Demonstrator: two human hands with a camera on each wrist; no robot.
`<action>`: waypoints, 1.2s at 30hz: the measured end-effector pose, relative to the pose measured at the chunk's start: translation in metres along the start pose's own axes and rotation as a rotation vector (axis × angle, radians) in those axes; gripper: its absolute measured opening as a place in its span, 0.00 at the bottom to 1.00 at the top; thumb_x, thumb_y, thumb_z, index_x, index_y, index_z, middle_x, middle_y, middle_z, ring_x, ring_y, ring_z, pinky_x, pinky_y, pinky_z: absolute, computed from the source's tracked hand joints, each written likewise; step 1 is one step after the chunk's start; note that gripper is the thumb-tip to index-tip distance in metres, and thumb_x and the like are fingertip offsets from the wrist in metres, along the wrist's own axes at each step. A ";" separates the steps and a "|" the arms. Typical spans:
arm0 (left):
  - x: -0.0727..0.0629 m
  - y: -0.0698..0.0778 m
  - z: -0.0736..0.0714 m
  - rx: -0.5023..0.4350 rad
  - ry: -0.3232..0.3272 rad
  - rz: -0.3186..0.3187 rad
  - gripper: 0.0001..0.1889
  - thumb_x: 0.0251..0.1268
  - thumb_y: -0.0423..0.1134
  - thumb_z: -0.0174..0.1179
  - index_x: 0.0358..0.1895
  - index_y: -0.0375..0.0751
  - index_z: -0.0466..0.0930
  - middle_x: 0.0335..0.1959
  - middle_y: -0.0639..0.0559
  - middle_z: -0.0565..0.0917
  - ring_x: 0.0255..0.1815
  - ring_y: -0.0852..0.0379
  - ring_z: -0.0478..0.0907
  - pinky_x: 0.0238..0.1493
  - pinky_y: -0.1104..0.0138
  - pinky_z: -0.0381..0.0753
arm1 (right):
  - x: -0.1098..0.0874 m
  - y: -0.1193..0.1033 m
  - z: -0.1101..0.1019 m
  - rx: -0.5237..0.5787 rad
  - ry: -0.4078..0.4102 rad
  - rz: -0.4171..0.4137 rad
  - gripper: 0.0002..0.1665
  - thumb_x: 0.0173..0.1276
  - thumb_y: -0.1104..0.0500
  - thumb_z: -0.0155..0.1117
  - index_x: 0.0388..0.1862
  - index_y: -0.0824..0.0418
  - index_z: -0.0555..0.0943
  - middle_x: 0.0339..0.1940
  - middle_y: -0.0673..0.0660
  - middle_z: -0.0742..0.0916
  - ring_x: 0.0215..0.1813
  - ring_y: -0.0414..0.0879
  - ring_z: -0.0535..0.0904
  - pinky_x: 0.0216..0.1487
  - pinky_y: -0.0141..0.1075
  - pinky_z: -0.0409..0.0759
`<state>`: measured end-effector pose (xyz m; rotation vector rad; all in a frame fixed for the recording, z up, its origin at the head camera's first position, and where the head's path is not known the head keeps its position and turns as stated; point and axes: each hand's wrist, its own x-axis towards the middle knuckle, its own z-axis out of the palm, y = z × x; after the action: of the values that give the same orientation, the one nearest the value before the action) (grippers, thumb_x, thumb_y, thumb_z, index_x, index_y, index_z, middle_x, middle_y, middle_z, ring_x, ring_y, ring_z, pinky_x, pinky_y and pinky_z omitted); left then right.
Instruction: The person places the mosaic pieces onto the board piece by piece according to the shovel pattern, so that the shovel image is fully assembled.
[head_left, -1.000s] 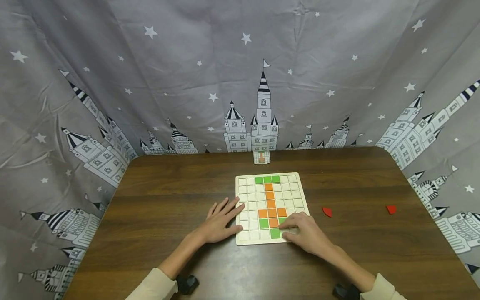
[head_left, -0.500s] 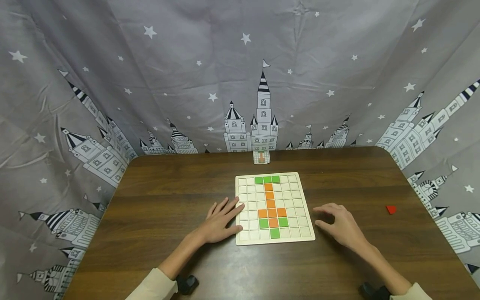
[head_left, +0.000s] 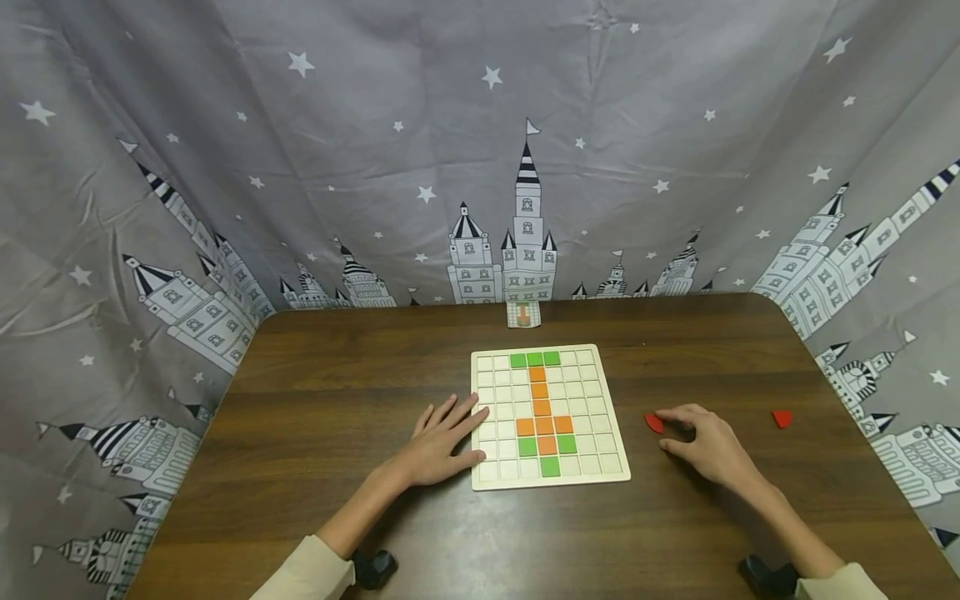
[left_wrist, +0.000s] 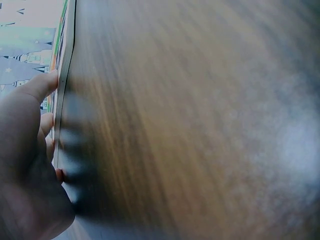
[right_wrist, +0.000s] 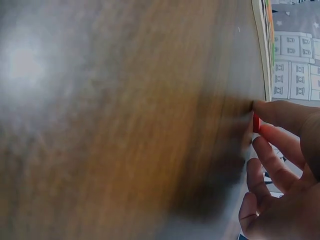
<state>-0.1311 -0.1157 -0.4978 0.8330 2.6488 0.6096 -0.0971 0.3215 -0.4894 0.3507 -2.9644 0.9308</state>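
Note:
My left hand (head_left: 438, 446) lies with fingers spread on the left edge of a cream grid board (head_left: 491, 473); in the left wrist view its fingertips (left_wrist: 50, 80) are at the board's edge. Green tiles (head_left: 535, 359) and orange tiles (head_left: 542, 407) fill some of the board's squares. My right hand (head_left: 708, 442) is right of the board, its index fingertip right at a red rounded piece (head_left: 653, 423) on the table. The thumb is held apart from the index finger. In the right wrist view, the red piece (right_wrist: 256, 122) shows between thumb and index fingertips.
A second red piece (head_left: 782, 419) lies farther right on the brown wooden table (head_left: 360, 358). At the table's back edge stands a small pattern card (head_left: 523, 314), against a grey curtain (head_left: 420, 100) printed with castles and stars.
My right hand has left the board's lower right part and moved right to the red rounded piece, which it hid half a second ago. The left hand has stayed in place.

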 end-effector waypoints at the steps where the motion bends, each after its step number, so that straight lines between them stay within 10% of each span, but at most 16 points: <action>1: 0.000 0.000 0.000 0.000 0.000 0.000 0.37 0.73 0.58 0.52 0.80 0.51 0.55 0.81 0.49 0.49 0.80 0.40 0.40 0.71 0.37 0.36 | 0.000 0.000 0.000 -0.004 0.000 -0.003 0.24 0.58 0.64 0.77 0.55 0.68 0.84 0.50 0.64 0.85 0.48 0.59 0.81 0.47 0.56 0.77; 25: 0.000 -0.001 0.001 -0.001 0.001 -0.003 0.37 0.73 0.60 0.51 0.80 0.52 0.55 0.81 0.49 0.49 0.80 0.41 0.39 0.71 0.38 0.35 | 0.011 -0.015 0.002 0.043 0.021 0.051 0.13 0.60 0.63 0.74 0.45 0.63 0.87 0.40 0.56 0.89 0.43 0.53 0.84 0.45 0.51 0.80; 36: 0.000 0.001 0.000 0.002 0.004 -0.005 0.37 0.73 0.59 0.52 0.80 0.52 0.56 0.81 0.49 0.50 0.80 0.40 0.40 0.71 0.37 0.36 | 0.015 -0.048 0.017 0.070 0.027 -0.057 0.15 0.57 0.63 0.77 0.44 0.58 0.88 0.40 0.50 0.88 0.43 0.47 0.82 0.45 0.47 0.79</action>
<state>-0.1306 -0.1150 -0.4976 0.8265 2.6553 0.6078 -0.1006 0.2702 -0.4746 0.4186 -2.8873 1.0261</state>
